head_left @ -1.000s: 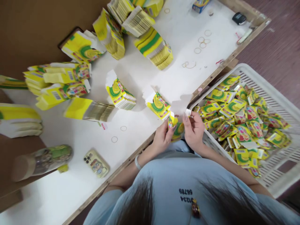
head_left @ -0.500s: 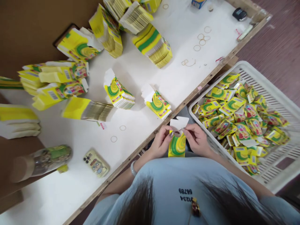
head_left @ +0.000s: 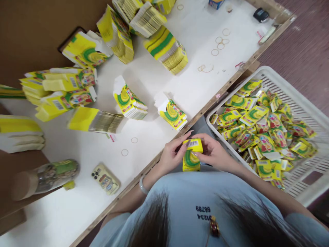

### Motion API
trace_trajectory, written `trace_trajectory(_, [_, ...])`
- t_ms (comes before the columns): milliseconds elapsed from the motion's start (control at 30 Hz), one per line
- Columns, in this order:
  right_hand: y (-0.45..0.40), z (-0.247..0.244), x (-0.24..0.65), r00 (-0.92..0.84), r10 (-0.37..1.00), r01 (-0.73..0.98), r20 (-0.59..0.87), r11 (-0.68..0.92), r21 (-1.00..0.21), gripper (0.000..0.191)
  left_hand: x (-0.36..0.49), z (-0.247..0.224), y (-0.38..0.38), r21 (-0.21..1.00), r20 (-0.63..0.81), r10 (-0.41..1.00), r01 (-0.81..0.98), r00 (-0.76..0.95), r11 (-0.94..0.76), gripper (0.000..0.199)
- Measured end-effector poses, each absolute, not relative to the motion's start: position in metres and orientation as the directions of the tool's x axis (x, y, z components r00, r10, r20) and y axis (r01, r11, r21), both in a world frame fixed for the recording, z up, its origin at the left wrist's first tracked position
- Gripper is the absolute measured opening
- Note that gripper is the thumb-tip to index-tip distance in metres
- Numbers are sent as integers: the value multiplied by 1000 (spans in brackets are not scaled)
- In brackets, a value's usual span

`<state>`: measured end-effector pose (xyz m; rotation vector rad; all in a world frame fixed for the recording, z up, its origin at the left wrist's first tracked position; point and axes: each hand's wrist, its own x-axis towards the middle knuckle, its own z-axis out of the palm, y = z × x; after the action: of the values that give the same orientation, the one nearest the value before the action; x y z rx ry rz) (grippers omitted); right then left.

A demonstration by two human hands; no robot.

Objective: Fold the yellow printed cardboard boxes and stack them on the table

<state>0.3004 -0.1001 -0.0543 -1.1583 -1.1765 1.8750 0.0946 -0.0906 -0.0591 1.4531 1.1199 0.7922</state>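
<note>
Folded shut now, yellow-green carton [head_left: 191, 156]; both hands, left [head_left: 171, 156] and right [head_left: 214, 155], pinching its barcoded top.

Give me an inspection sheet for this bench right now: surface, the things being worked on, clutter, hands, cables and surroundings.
Surface: white table with a wooden edge.
Job's things: small yellow-green box held upright at the table edge, barcode flap on top; stacks of flat cartons; white basket full of folded boxes.
Clutter: rubber bands, phone, bottle lying down, dark small object.
Hands: left hand and right hand both grip the box.
Cables: nothing seen.
Surroundings: brown cardboard behind the table, dark floor.
</note>
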Motion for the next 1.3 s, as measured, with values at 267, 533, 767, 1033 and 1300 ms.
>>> trace_trajectory(267, [-92, -63, 308, -549, 765, -172, -337, -498, -850, 47, 89, -71, -94, 944, 68, 921, 274, 383, -183, 53])
trace_trajectory(533, [-84, -53, 419, 330, 944, 662, -9, -239, -710, 31, 61, -103, 49, 697, 233, 969, 709, -77, -111, 66])
trace_trajectory(767, [-79, -63, 459, 263, 924, 935, 278, -173, -308, 67, 38, -126, 99, 646, 178, 967, 763, -181, 24, 21])
trace_trajectory(1033, [-8, -87, 299, -98, 844, 652, 527, 455, -607, 66, 73, -48, 39, 664, 436, 894, 632, 108, -400, 51])
trace_trajectory(1300, [-33, -89, 268, 9, 754, 621, 657, 511, -595, 29, 92, -41, -26, 841, 412, 895, 305, 171, -446, 55])
